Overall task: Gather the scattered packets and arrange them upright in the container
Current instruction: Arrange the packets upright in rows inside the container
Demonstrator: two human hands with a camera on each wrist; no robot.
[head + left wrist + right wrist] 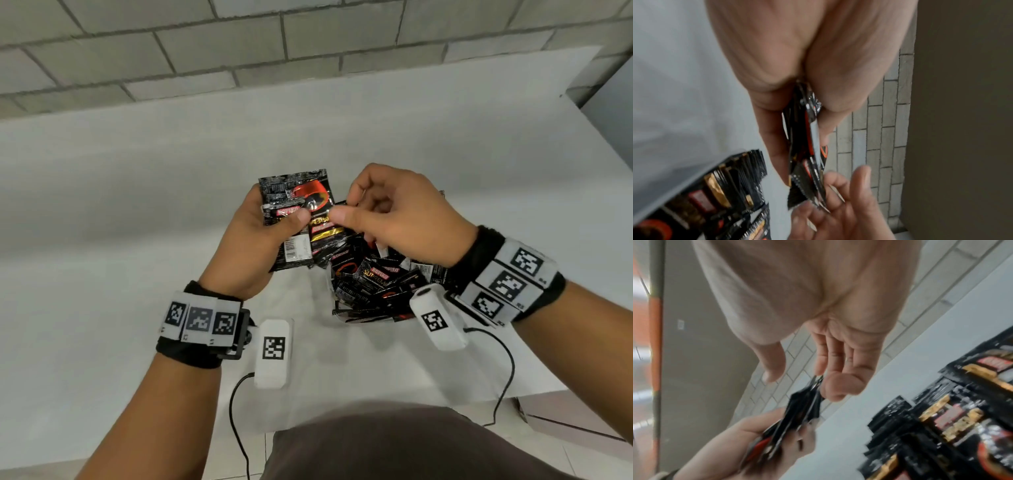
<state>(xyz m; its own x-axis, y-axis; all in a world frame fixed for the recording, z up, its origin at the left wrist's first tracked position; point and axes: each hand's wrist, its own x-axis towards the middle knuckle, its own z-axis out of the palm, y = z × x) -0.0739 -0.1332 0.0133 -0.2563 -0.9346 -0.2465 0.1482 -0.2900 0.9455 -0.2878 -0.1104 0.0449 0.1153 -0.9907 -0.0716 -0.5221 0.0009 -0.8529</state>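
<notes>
My left hand (282,221) grips a small stack of black packets (294,195) upright above the table, thumb across the front and fingers behind. The stack shows edge-on in the left wrist view (810,146) and the right wrist view (797,412). My right hand (346,209) is at the stack's right edge. Its fingertips (818,374) touch the packets' ends, while the thumb (772,373) stands off them. Below it a clear container (337,319) holds several more black packets (373,277), leaning in disorder.
The white table (137,205) runs back to a grey brick wall (239,41); its right edge (603,150) and front edge are near. Cables (236,411) hang from both wrist units. My lap (411,445) is below the front edge.
</notes>
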